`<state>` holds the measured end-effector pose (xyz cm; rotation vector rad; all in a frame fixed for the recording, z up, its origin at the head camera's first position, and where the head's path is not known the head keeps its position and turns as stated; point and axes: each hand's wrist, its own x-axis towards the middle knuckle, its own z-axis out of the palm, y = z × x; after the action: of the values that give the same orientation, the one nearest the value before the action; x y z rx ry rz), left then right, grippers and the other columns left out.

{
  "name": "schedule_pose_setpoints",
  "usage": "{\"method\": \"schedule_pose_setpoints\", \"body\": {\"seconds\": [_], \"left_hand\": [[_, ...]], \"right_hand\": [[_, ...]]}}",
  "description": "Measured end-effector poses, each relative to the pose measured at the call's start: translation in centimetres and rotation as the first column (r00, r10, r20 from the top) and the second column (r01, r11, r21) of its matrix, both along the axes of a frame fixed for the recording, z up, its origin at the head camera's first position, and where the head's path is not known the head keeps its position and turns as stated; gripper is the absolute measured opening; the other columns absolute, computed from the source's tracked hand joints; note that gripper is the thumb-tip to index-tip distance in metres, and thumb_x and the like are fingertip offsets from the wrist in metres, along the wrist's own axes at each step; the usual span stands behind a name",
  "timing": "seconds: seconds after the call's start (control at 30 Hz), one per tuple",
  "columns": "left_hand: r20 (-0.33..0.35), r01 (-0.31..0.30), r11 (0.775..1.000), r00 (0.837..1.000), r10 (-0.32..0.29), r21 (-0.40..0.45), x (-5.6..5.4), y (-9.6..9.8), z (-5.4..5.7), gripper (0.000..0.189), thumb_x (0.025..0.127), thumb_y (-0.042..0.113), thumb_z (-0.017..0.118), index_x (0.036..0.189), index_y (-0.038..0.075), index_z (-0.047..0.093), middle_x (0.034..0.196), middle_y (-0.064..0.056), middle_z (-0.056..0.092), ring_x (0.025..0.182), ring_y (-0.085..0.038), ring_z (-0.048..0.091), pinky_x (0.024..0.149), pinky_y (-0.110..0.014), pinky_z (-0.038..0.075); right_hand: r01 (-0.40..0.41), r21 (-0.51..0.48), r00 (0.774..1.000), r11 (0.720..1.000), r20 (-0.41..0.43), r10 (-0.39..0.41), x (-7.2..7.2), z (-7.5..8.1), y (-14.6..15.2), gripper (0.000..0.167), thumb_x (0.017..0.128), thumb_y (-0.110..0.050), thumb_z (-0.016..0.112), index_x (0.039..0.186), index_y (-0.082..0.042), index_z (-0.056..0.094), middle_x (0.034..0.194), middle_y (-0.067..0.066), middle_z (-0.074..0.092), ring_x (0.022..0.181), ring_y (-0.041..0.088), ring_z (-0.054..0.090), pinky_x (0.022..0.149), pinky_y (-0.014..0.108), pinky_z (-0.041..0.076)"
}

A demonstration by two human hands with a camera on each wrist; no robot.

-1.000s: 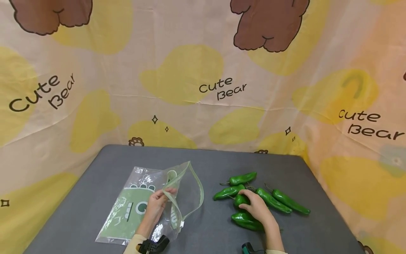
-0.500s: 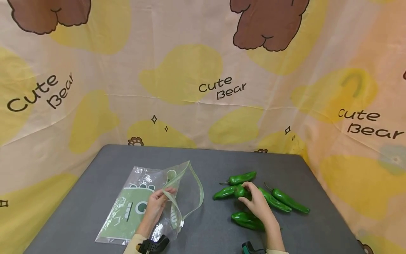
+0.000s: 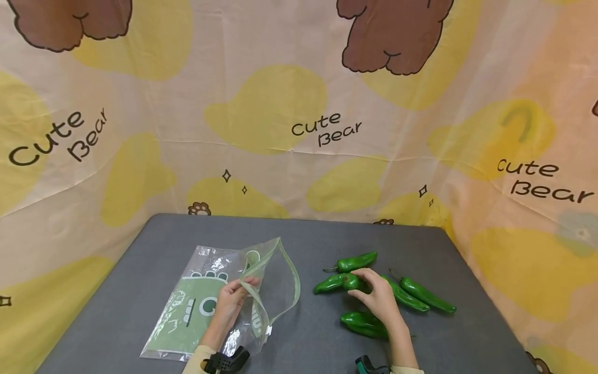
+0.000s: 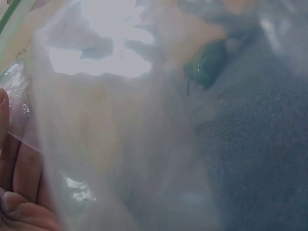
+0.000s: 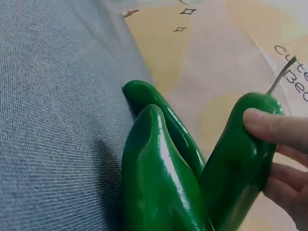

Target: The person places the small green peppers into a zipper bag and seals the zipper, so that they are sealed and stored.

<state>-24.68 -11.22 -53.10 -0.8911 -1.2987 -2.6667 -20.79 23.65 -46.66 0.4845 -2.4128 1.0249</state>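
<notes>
My left hand (image 3: 228,306) pinches the rim of a clear zip bag (image 3: 187,317) printed with a green cartoon face. The bag's green-edged mouth (image 3: 297,283) gapes to the right, with a white slider at its lower corner. My right hand (image 3: 380,298) grips a green chili pepper (image 5: 240,159) near the stem end, thumb on one side and fingers on the other. That pepper overlaps others behind it in the head view. Cloudy bag film fills much of the left wrist view, and a green pepper (image 4: 207,65) shows at its upper part.
Several more green peppers lie around my right hand: one at the back (image 3: 357,262), one at the right (image 3: 427,297) and one nearer me (image 3: 364,325). The grey table (image 3: 163,239) ends at a patterned cloth backdrop (image 3: 261,114).
My right hand has moved the gripped pepper away from the near pepper, up in the head view, then slightly left. My left hand and the bag have stayed in place.
</notes>
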Motion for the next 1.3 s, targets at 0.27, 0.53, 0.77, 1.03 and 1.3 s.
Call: {"method": "schedule_pose_setpoints", "body": {"seconds": [0.27, 0.53, 0.77, 1.03, 1.3], "left_hand": [[0.011, 0.002, 1.0, 1.0, -0.002, -0.005, 0.0, 0.0, 0.0, 0.032, 0.09, -0.008, 0.042, 0.103, 0.008, 0.066, 0.099, -0.008, 0.065, 0.095, -0.018, 0.06, 0.083, -0.024, 0.046], [-0.001, 0.015, 1.0, 1.0, -0.015, -0.007, 0.1, 0.0, 0.4, 0.035, 0.091, -0.01, 0.039, 0.104, 0.008, 0.065, 0.1, -0.008, 0.065, 0.097, -0.019, 0.059, 0.083, -0.024, 0.047], [0.0, 0.022, 1.0, 1.0, -0.022, -0.011, 0.2, 0.0, 0.5, 0.036, 0.09, -0.011, 0.038, 0.104, 0.009, 0.065, 0.101, -0.008, 0.064, 0.096, -0.018, 0.059, 0.083, -0.024, 0.046], [-0.002, 0.022, 1.0, 1.0, -0.022, -0.021, 0.1, -0.1, 0.3, 0.034, 0.091, -0.01, 0.039, 0.105, 0.008, 0.065, 0.101, -0.008, 0.065, 0.096, -0.018, 0.059, 0.083, -0.024, 0.046], [-0.004, 0.026, 0.999, 1.0, -0.026, -0.021, 0.1, -0.1, 0.3, 0.034, 0.091, -0.01, 0.039, 0.104, 0.008, 0.066, 0.101, -0.008, 0.065, 0.096, -0.018, 0.059, 0.084, -0.024, 0.046]], "right_hand": [[-0.045, -0.24, 0.999, 0.97, 0.011, 0.049, 0.2, 0.3, 0.0, 0.042, 0.058, 0.004, 0.08, 0.094, -0.008, 0.064, 0.091, 0.001, 0.061, 0.082, 0.017, 0.06, 0.068, 0.033, 0.054], [-0.029, -0.337, 1.0, 0.941, -0.003, 0.03, 0.7, 1.3, -0.8, 0.032, 0.058, 0.01, 0.078, 0.078, -0.003, 0.057, 0.083, 0.007, 0.061, 0.078, 0.02, 0.061, 0.062, 0.034, 0.055], [-0.054, -0.379, 0.998, 0.924, 0.013, 0.064, 1.5, 2.7, -1.7, 0.029, 0.06, 0.015, 0.074, 0.078, 0.005, 0.053, 0.08, 0.015, 0.059, 0.075, 0.02, 0.06, 0.061, 0.031, 0.054], [-0.044, -0.378, 0.997, 0.925, 0.037, 0.062, 1.4, 2.7, -2.1, 0.032, 0.06, 0.015, 0.075, 0.078, 0.006, 0.051, 0.08, 0.012, 0.057, 0.074, 0.018, 0.059, 0.059, 0.031, 0.055], [-0.024, -0.354, 0.999, 0.935, 0.036, 0.04, 1.6, 2.7, -2.3, 0.035, 0.059, 0.015, 0.075, 0.077, 0.004, 0.047, 0.079, 0.009, 0.052, 0.075, 0.014, 0.056, 0.057, 0.033, 0.055]]}}
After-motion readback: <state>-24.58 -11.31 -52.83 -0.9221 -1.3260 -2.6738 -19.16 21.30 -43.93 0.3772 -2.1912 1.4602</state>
